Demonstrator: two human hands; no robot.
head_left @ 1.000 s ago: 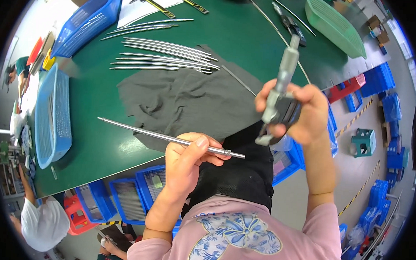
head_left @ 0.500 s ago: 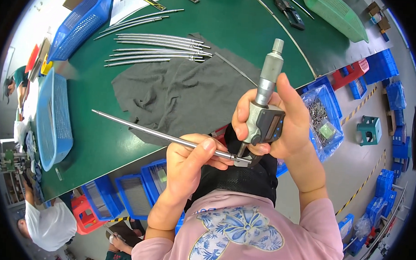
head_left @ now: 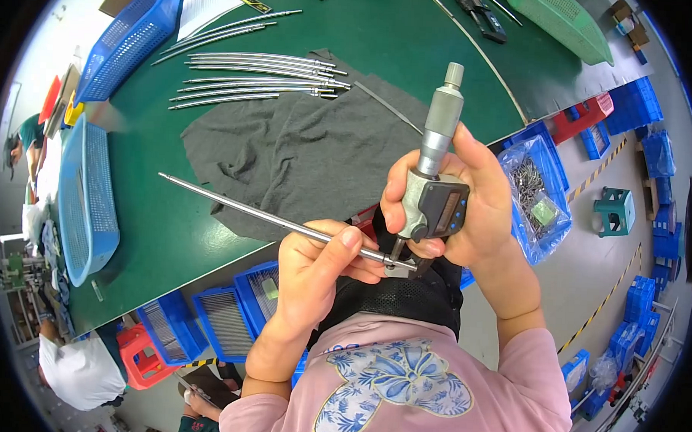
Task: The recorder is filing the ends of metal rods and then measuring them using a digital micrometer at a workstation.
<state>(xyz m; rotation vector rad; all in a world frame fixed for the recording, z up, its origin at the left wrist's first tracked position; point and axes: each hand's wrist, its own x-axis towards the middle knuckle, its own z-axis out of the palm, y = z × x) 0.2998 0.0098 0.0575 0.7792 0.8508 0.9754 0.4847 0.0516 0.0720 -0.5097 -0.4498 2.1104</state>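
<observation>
My left hand (head_left: 314, 268) grips a slim metal rod (head_left: 240, 205) near its right end; its thin tip points to the upper left. In my right hand (head_left: 472, 197) is a digital micrometer (head_left: 430, 200), held tilted with its thimble up. The rod's stepped right end lies in the micrometer's jaw, by the spindle; whether both faces touch it I cannot tell. Beyond my hands a grey cloth (head_left: 287, 153) is spread on the green table (head_left: 147, 239). Several similar metal rods (head_left: 260, 68) lie side by side at the cloth's far edge.
Blue baskets (head_left: 90, 199) line the table's left side, and a green basket (head_left: 562, 25) stands far right. A caliper (head_left: 482, 19) lies near it. At right, a blue bin (head_left: 536, 196) holds small metal parts in plastic. Blue trays (head_left: 228, 322) sit below the front edge. Other people work at left.
The micrometer has shifted slightly left and down against the rod's end. The rod's far tip has moved a little right and up. Both hands keep their grips.
</observation>
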